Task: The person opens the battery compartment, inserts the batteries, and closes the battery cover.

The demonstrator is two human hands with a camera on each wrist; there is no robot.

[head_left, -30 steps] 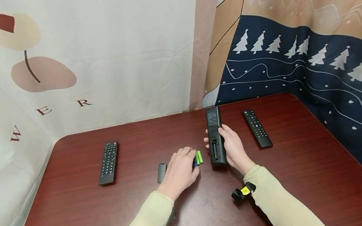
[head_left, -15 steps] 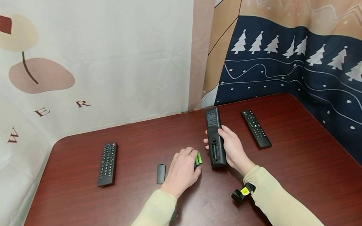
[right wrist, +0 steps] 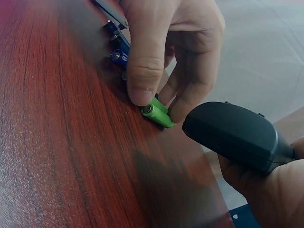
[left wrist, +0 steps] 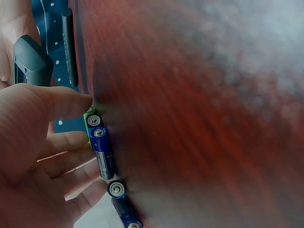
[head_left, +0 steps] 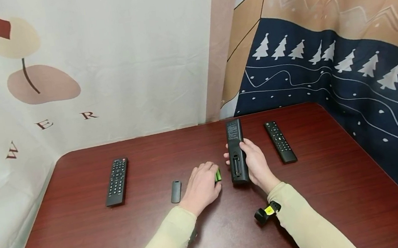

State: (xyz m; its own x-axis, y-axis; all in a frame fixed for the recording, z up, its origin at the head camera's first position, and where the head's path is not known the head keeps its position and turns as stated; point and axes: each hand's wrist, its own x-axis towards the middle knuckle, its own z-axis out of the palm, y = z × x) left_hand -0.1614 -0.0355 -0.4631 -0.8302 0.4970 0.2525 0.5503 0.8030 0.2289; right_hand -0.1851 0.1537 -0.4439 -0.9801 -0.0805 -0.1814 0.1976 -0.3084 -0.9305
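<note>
My right hand (head_left: 256, 160) grips a black remote control (head_left: 235, 136) from its right side, back upward, with the battery compartment uncovered. In the right wrist view, the end of this remote (right wrist: 232, 135) points toward the batteries. My left hand (head_left: 200, 186) bends over a small group of batteries on the table, its back hiding most of them from the head view. Thumb and fingertip pinch at a green battery (right wrist: 156, 114), with another green one beside it. Behind them, in the left wrist view, lie blue batteries (left wrist: 102, 154). A small grey battery cover (head_left: 176, 192) lies left of this hand.
One black remote (head_left: 117, 182) lies buttons up on the left of the reddish-brown table (head_left: 67, 242). Another black remote (head_left: 280, 141) lies to the right of my right hand. Patterned curtains (head_left: 138, 65) hang along the back and right edges.
My left hand has shifted slightly right over the batteries, covering more of the green ones. My right hand keeps the remote in the same place. The view has drifted slightly.
</note>
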